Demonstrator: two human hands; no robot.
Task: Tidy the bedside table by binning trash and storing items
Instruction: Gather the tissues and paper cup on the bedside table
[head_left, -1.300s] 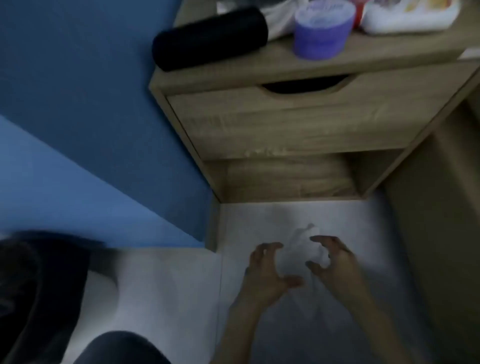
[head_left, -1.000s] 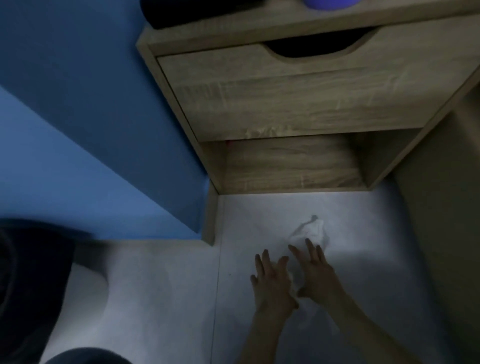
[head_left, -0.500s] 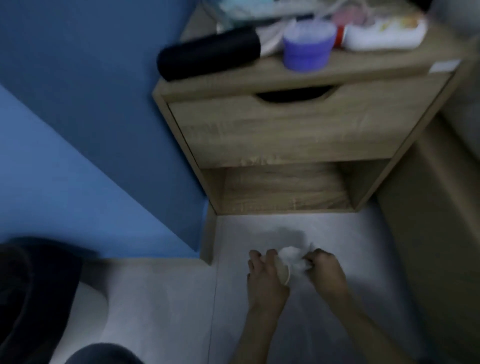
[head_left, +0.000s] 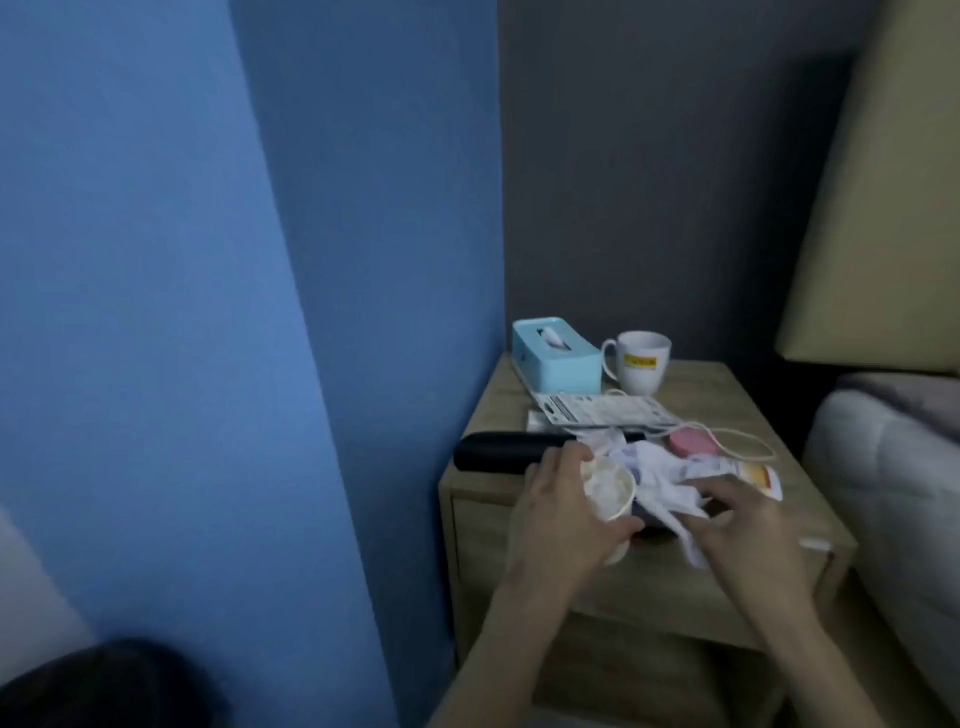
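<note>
the left hand (head_left: 558, 519) is wrapped around a small paper cup (head_left: 613, 496), fingers and thumb closed on its side, holding it tilted just above the front edge of the bedside table (head_left: 727, 389); the cup is stuffed with crumpled white tissue (head_left: 605, 480). the right hand (head_left: 748, 530) is beside it, fingers spread loosely over a crumpled white wrapper (head_left: 670, 488) that lies on the table top, touching it, though i cannot tell if it has a real grip on it. behind the hands a black cylinder (head_left: 509, 451) lies on its side along the left edge. further back stand a light blue tissue box (head_left: 556, 358) in the corner and a white mug (head_left: 641, 361) just beside it. in front of those lies a flat white printed pack (head_left: 602, 409), with a pink round item (head_left: 691, 444) and a loop of white cable (head_left: 743, 441) to its right. a pale packet with an orange mark (head_left: 761, 478) sits near the right hand. the bed edge (head_left: 883, 467) is at the right, the blue wall (head_left: 208, 260) at the left
</note>
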